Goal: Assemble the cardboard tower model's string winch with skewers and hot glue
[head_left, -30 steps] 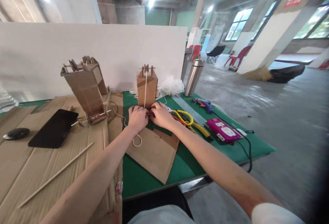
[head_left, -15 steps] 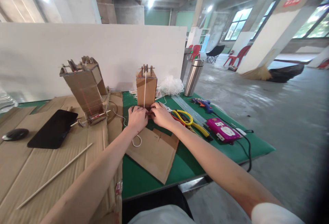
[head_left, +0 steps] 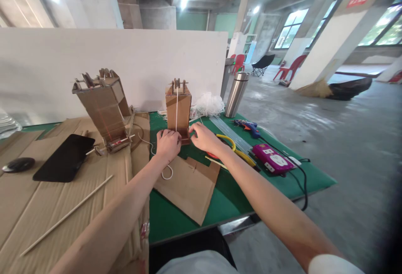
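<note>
Quite upright: cardboard tower (head_left: 184,109), long axis vertical, wheels (head_left: 177,83) on top.

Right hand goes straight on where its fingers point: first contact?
Probably the lower right side of the small upright cardboard tower. The right hand's fingertips look very close; whether they touch is unclear.

Ceiling lamps (head_left: 184,2) glare; daylight thru R windows (head_left: 292,29); floor (head_left: 266,117) shiny; wide-angle warp; far R edge v. dark
</note>
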A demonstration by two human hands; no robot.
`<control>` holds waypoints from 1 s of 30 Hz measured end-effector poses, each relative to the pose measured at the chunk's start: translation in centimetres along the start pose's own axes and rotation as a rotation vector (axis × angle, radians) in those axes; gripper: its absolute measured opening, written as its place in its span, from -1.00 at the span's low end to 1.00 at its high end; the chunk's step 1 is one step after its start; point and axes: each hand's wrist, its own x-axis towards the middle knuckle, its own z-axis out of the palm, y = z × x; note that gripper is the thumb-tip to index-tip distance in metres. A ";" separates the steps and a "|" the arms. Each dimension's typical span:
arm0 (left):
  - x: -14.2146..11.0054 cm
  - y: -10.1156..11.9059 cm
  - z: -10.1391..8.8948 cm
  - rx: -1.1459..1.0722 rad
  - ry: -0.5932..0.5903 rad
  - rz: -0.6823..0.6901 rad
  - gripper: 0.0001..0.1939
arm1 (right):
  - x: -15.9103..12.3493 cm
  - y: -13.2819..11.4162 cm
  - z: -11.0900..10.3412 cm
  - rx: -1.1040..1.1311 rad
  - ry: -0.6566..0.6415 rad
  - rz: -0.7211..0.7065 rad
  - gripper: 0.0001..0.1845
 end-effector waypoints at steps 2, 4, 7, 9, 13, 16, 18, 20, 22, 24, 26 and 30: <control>0.0 0.0 0.0 -0.002 0.003 0.002 -0.87 | 0.0 0.6 -0.6 0.002 -0.076 0.072 -0.71; 0.0 0.1 -0.1 -0.003 0.005 0.000 -0.88 | 0.0 1.2 -0.9 -0.018 -0.183 0.100 -0.77; 0.0 0.2 -0.2 -0.003 0.005 -0.009 -0.88 | 0.1 1.5 -0.8 -0.113 -0.271 0.091 -0.75; 0.1 0.2 -0.2 -0.002 0.004 -0.015 -0.87 | 0.2 1.5 -0.6 -0.170 -0.266 0.082 -0.73; 0.0 0.2 -0.3 -0.007 -0.012 -0.022 -0.86 | 0.2 1.5 -0.5 -0.179 -0.245 0.089 -0.78; 0.0 0.3 -0.4 -0.013 -0.018 -0.026 -0.85 | 0.2 1.5 -0.4 -0.158 -0.217 0.091 -0.82; 0.0 0.3 -0.4 -0.015 -0.017 -0.024 -0.84 | 0.2 1.6 -0.4 -0.145 -0.196 0.087 -0.83; 0.0 0.4 -0.4 -0.018 -0.021 -0.027 -0.84 | 0.2 1.6 -0.3 -0.135 -0.184 0.083 -0.84; 0.0 0.4 -0.4 -0.022 -0.032 -0.030 -0.83 | 0.2 1.6 -0.3 -0.127 -0.185 0.081 -0.85; 0.0 0.3 -0.4 -0.020 -0.036 -0.030 -0.83 | 0.2 1.6 -0.3 -0.126 -0.189 0.084 -0.86; 0.0 0.3 -0.3 -0.013 -0.030 -0.023 -0.82 | 0.2 1.6 -0.3 -0.122 -0.186 0.086 -0.86; 0.1 0.2 -0.2 -0.002 -0.024 -0.013 -0.82 | 0.2 1.5 -0.4 -0.101 -0.168 0.087 -0.86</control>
